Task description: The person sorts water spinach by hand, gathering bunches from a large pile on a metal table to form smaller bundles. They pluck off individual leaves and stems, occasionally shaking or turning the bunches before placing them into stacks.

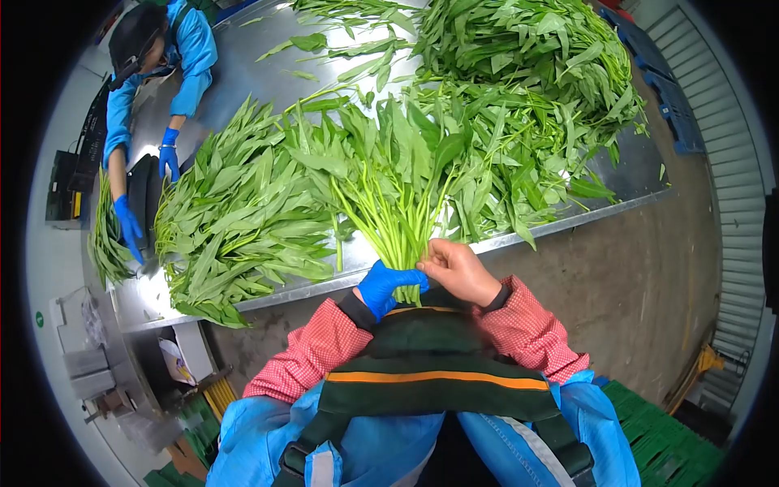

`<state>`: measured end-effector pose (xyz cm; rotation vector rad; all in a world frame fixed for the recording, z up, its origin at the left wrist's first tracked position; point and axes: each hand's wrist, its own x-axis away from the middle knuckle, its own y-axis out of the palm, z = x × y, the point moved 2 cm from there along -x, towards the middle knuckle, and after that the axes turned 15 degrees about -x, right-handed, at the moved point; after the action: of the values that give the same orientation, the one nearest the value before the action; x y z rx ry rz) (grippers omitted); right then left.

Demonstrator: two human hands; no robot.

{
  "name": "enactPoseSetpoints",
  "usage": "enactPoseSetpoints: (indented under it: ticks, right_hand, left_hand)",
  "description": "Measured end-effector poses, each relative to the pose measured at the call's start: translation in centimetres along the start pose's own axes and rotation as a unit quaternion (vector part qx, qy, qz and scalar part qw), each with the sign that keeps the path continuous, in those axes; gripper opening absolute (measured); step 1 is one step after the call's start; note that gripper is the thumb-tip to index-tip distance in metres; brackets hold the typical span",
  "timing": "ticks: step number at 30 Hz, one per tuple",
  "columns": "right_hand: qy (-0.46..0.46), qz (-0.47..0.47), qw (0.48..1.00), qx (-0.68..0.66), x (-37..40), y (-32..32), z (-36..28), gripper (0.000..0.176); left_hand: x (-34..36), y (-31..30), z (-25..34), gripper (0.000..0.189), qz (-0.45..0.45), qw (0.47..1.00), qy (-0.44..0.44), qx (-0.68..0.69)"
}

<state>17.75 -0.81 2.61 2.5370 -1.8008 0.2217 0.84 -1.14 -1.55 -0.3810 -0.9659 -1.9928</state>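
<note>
A bunch of long-stemmed leafy greens [398, 195] stands upright in front of me, its leaves fanned over the metal table [333, 284]. My left hand [388, 286], in a blue glove, is wrapped round the lower stems. At the right side of the same stems, my bare right hand [456, 269] has its fingers closed in a pinch on the bunch. Loose greens [251, 203] lie in a wide pile left of the bunch, and more greens [511, 154] spread to its right.
A large heap of greens [535, 49] covers the table's far right. At the far left a co-worker [178, 57] in blue gloves reaches over a dark object beside more greens [105, 235]. Green crates [657, 430] stand at lower right, blue crates [677, 114] beyond the table.
</note>
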Motion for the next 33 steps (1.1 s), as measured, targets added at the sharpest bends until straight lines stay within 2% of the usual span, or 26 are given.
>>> enactPoseSetpoints:
  ticks: [2,5,8,13,14,15,16,18,19,20,21,22,23,24,26,27,28,30,32,33]
  right_hand:
    - [-0.051,-0.026,0.991,0.122,-0.2,0.1,-1.7,0.021]
    - [-0.140,-0.040,0.967,0.209,-0.2,0.9,-3.0,0.020]
    - [-0.131,-0.069,0.970,0.194,-0.3,0.9,-3.6,0.020]
    - [-0.011,-0.070,0.996,0.047,-0.5,0.2,-3.5,0.020]
    - [0.014,-0.066,0.997,0.027,-0.4,0.2,-3.4,0.020]
    - [0.065,-0.084,0.994,-0.003,-0.3,0.2,-3.4,0.019]
    - [0.076,-0.112,0.984,-0.112,0.4,1.9,-4.5,0.017]
    - [0.027,-0.223,0.971,-0.087,0.5,3.5,-9.0,0.012]
    - [0.081,-0.198,0.966,-0.147,0.4,2.6,-10.5,0.015]
    - [0.158,-0.091,0.937,-0.297,0.6,0.6,-11.3,0.015]
    - [-0.031,0.035,0.957,-0.287,0.2,-2.2,-9.3,0.015]
    - [-0.054,0.110,0.869,-0.480,-0.8,-4.5,-9.5,0.013]
    - [-0.107,0.173,0.740,-0.641,-1.6,-6.7,-9.6,0.017]
    - [-0.130,0.196,0.800,-0.552,-2.3,-8.6,-8.6,0.020]
    - [-0.004,0.253,0.890,-0.381,-2.9,-8.1,-4.9,0.020]
    - [-0.013,0.228,0.948,-0.220,-3.9,-6.5,-0.7,0.020]
    - [-0.023,0.197,0.979,-0.054,-5.0,-3.9,2.6,0.021]
    - [0.046,0.086,0.992,0.078,-5.8,2.0,3.2,0.027]
    - [-0.055,0.033,0.977,0.205,-8.1,6.3,3.0,0.032]
    - [-0.051,0.027,0.969,0.241,-9.2,7.7,2.6,0.033]
  left_hand:
    - [0.1,0.0,0.2,0.041,0.005,1.000,0.010,-0.019]
    - [0.5,0.2,0.7,0.043,0.015,0.998,0.042,-0.040]
    - [0.6,0.0,0.6,0.043,0.016,0.996,0.070,-0.056]
    - [0.0,0.1,0.4,0.036,0.035,0.981,0.132,-0.139]
    - [-0.4,-0.4,0.2,0.033,0.053,0.964,0.153,-0.211]
    - [-1.2,-1.2,-0.4,0.030,0.070,0.941,0.171,-0.282]
    - [-1.7,-1.5,-0.6,0.027,0.088,0.913,0.188,-0.351]
    - [-3.2,-1.2,-0.7,0.020,0.088,0.918,0.235,-0.308]
    - [-2.6,-0.3,0.7,0.020,0.095,0.940,0.212,-0.251]
    - [-1.5,0.5,2.1,0.021,0.107,0.958,0.187,-0.188]
    - [0.0,1.2,3.7,0.026,0.036,0.993,0.090,-0.065]
    - [-0.1,0.6,4.1,0.034,0.000,0.998,0.068,-0.018]
    - [0.4,0.4,5.6,0.035,0.011,0.998,0.066,-0.013]
    - [1.3,0.7,7.3,0.036,0.021,0.998,0.066,-0.006]
    - [2.8,0.2,9.5,0.039,0.001,0.994,0.104,0.033]
    - [2.9,-1.0,9.8,0.041,-0.015,0.991,0.132,0.024]
    - [3.5,-1.7,10.6,0.042,-0.022,0.987,0.158,-0.002]
    - [5.1,-2.8,12.0,0.036,-0.040,0.980,0.195,0.009]
    - [6.9,-3.5,13.1,0.037,-0.015,0.976,0.216,0.006]
    - [7.6,-3.7,13.6,0.038,-0.005,0.974,0.227,0.004]
